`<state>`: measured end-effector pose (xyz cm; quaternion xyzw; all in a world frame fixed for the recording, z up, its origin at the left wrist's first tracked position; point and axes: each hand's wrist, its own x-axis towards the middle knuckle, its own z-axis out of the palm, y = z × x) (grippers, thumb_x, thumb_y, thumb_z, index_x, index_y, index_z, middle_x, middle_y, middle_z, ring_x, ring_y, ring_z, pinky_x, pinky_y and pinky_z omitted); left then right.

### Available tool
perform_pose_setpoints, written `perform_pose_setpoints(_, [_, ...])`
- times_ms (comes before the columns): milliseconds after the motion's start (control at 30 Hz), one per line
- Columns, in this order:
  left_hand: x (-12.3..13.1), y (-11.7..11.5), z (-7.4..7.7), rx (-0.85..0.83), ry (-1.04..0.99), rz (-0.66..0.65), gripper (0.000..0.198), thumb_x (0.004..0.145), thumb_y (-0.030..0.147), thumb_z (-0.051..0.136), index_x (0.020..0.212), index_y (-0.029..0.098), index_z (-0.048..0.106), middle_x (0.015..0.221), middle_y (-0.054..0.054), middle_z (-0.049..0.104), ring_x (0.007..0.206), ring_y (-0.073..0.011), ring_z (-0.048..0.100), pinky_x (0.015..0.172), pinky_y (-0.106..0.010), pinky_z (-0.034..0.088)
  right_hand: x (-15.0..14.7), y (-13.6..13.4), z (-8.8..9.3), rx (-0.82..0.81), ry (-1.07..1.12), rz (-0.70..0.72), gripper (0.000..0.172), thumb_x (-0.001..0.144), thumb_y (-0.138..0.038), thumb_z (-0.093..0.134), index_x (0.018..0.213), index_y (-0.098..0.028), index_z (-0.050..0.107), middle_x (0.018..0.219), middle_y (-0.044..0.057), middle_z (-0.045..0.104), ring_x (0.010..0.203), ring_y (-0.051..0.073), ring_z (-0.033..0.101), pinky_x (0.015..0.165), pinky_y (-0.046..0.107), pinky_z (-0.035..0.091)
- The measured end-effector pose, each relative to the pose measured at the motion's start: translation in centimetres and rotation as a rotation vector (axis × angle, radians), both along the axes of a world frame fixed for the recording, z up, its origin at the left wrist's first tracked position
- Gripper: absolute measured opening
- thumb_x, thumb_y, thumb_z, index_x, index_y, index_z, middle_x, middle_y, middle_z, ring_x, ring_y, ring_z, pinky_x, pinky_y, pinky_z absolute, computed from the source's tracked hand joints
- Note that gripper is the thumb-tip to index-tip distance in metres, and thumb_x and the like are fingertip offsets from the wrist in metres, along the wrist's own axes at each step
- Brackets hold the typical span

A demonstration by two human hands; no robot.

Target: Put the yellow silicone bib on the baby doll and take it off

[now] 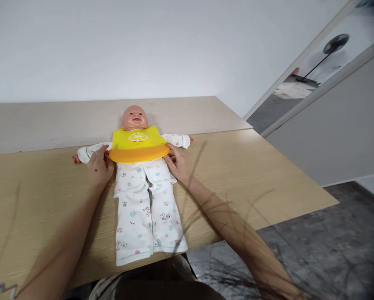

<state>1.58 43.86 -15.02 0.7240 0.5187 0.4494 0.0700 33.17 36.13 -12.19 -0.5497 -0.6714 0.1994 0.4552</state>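
A baby doll (134, 117) lies on its back with its arms spread, dressed in a white printed top (129, 177) and matching trousers (135, 221). Over its chest is a yellow bib (138, 139) with a white citrus-slice print and an orange pocket (139, 155) along the bottom. My left hand (101, 167) grips the left end of the pocket, its fingers curled beside the doll's sleeve. At the opposite end, my right hand (178, 164) has the pocket's corner between thumb and fingers. The bib's neck fastening is hidden behind the doll's head.
The doll rests on a light wooden table (237, 175), with a raised pale board (49, 121) along the back against a white wall. The table's right edge drops to a grey floor (299, 237). A fan (336, 43) shows beyond, at upper right.
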Motion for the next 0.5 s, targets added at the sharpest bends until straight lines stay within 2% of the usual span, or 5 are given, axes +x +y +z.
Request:
perform_pose_setpoints(167, [0.33, -0.48, 0.68, 0.003, 0.031, 0.009, 0.033, 0.084, 0.026, 0.057, 0.116, 0.023, 0.063, 0.098, -0.01, 0.069, 0.087, -0.0259, 0.065, 0.088, -0.042, 0.054, 0.08, 0.0, -0.08, 0.012, -0.005, -0.008, 0.048, 0.105, -0.045, 0.052, 0.143, -0.016, 0.05, 0.133, 0.018, 0.063, 0.095, 0.02, 0.062, 0.083, 0.035, 0.052])
perform_pose_setpoints(300, [0.36, -0.51, 0.82, -0.005, 0.059, 0.016, 0.03, 0.086, 0.024, 0.054, 0.115, 0.02, 0.063, 0.097, -0.01, 0.069, 0.084, -0.0231, 0.064, 0.085, -0.039, 0.053, 0.11, 0.01, -0.12, 0.019, -0.021, -0.018, 0.051, 0.105, -0.048, 0.052, 0.144, -0.014, 0.051, 0.126, 0.017, 0.065, 0.095, 0.02, 0.062, 0.083, 0.035, 0.053])
perform_pose_setpoints(500, [0.62, -0.32, 0.9, -0.047, -0.047, 0.081, 0.053, 0.081, 0.01, 0.054, 0.133, 0.011, 0.05, 0.103, -0.012, 0.07, 0.082, -0.0188, 0.062, 0.077, -0.034, 0.049, 0.41, 0.33, -0.77, 0.026, 0.015, -0.02, 0.046, 0.099, -0.043, 0.055, 0.141, -0.023, 0.053, 0.12, 0.011, 0.066, 0.088, 0.018, 0.065, 0.072, 0.031, 0.055])
